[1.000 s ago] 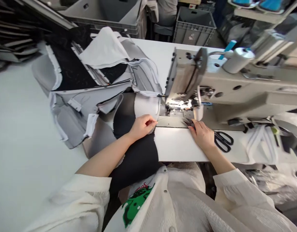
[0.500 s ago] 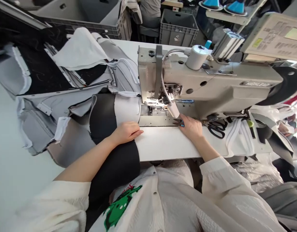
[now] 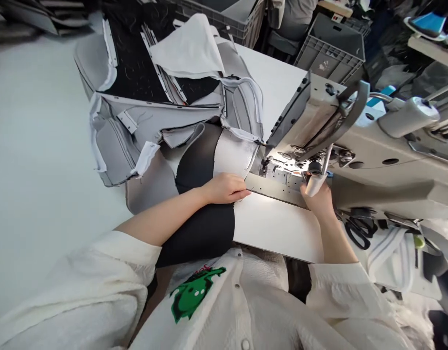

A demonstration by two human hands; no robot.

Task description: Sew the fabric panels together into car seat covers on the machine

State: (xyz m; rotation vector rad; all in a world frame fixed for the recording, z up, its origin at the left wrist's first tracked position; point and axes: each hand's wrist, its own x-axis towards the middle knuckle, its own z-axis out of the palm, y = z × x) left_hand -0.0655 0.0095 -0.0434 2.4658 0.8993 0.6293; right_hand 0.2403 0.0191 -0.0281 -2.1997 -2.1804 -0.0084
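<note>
My left hand (image 3: 227, 188) is closed on the edge of a black and light-grey fabric piece (image 3: 198, 158), left of the sewing machine's needle area. The black part (image 3: 202, 233) of that piece hangs over the table's front edge toward my lap. My right hand (image 3: 320, 197) is closed beside the needle area, partly behind the small white lamp (image 3: 314, 185). Thread snips are in it, mostly hidden now by the fingers and the lamp. The sewing machine (image 3: 384, 170) stands over its lit metal bed (image 3: 275, 188).
Sewn grey and black panels (image 3: 147, 119) with white edging are heaped on the left. Black-handled scissors (image 3: 358, 233) and white strips (image 3: 391, 257) lie at the right. A grey crate (image 3: 331, 51) stands behind the table, near a seated person (image 3: 299, 19).
The view has turned, so everything appears shifted and the machine tilted. My right hand has moved the snips from the bed's front edge in closer to the needle area. My left hand stays on the fabric.
</note>
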